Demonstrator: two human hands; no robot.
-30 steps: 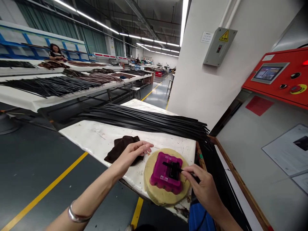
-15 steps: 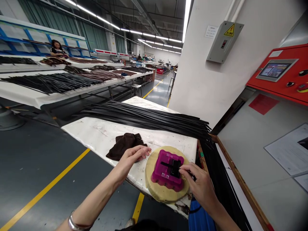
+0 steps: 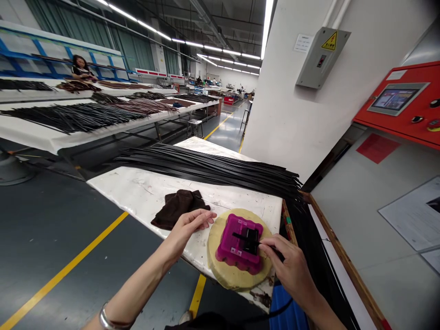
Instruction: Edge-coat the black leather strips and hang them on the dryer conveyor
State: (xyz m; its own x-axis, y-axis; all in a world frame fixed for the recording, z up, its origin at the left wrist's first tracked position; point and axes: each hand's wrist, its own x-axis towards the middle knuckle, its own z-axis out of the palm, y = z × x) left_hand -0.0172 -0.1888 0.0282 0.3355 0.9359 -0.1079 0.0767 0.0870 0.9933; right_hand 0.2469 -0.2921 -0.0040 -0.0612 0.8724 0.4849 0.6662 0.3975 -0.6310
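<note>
My right hand (image 3: 288, 260) pinches a thin black strap (image 3: 239, 236) at the right side of a magenta box (image 3: 229, 236). The strap lies across the box's top, over a black block or opening (image 3: 252, 241), and its free end points left. A further length of black strap hangs below my right hand. Beneath the box is a round, yellowish pad (image 3: 220, 275) at the table corner. My left hand (image 3: 192, 224) hovers at the pad's left edge, fingers loosely extended with nothing in them. A crumpled dark brown cloth (image 3: 178, 206) lies just behind it.
A long bundle of black straps (image 3: 206, 167) crosses the white table (image 3: 137, 188). More straps hang down at the right beside a red control panel (image 3: 409, 101). Something blue (image 3: 287, 307) stands below the table corner. A person (image 3: 81, 71) sits at a far table.
My right hand has shifted slightly right, drawing the strap so its free end sits further right on the box. The hanging length shows more at the bottom. My left hand has barely moved.
</note>
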